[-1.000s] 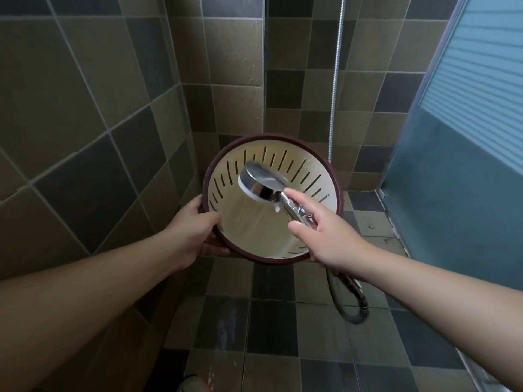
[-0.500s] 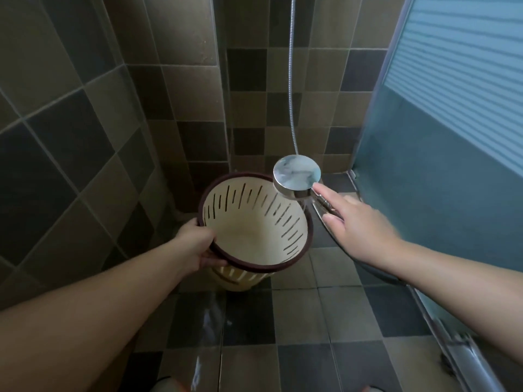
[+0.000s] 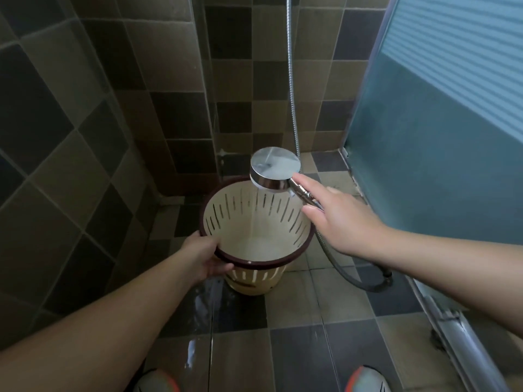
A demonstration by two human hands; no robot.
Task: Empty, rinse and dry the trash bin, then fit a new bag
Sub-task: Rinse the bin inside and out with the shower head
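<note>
Left hand (image 3: 202, 257) grips the slotted trash bin (image 3: 256, 236) by its dark rim; right hand (image 3: 343, 222) holds the shower head (image 3: 274, 172) above it, tiled wall corner close behind.

One head-worn wide-angle view, looking forward and steeply down into a tiled shower corner.

The camera sits above both forearms, which reach in from the lower edge; shoe tips (image 3: 158, 380) show at the bottom, the tiled floor (image 3: 297, 346) fills the lower half, the walls bend with the lens, and the trash bin (image 3: 256, 236) lies near centre at arm's reach.
</note>
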